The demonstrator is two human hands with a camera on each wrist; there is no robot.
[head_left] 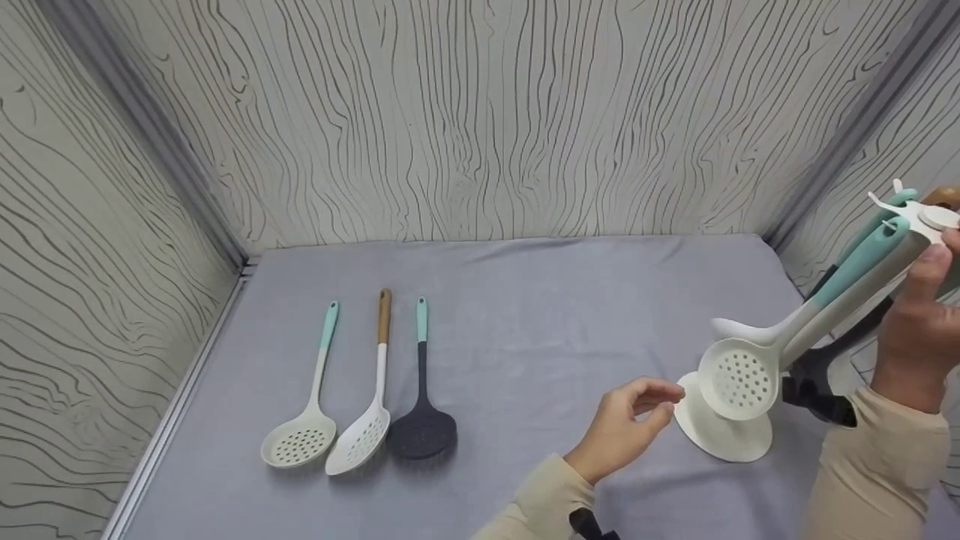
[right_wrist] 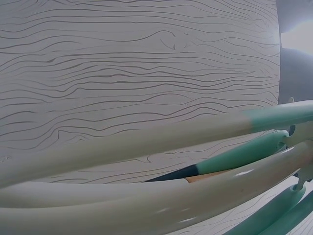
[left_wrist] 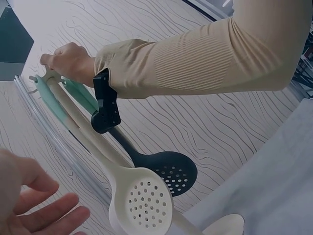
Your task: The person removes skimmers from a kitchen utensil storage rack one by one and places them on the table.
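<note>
Right hand (head_left: 922,326): gripped the rack's (head_left: 856,295) top.
Left hand (head_left: 619,427): hovered nearby, fingers relaxed.
Three utensils (head_left: 381,375): lay toward table's (head_left: 555,315) left edge.

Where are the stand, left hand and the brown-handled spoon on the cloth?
Stand (head_left: 721,439), head view: round base.
Left hand (head_left: 621,430), head view: thumb's base.
Brown-handled spoon (head_left: 381,372), head view: white shaft.

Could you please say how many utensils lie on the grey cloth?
3, all in plain view at the left: a cream skimmer, a white slotted spoon right of it, then a dark utensil.
</note>
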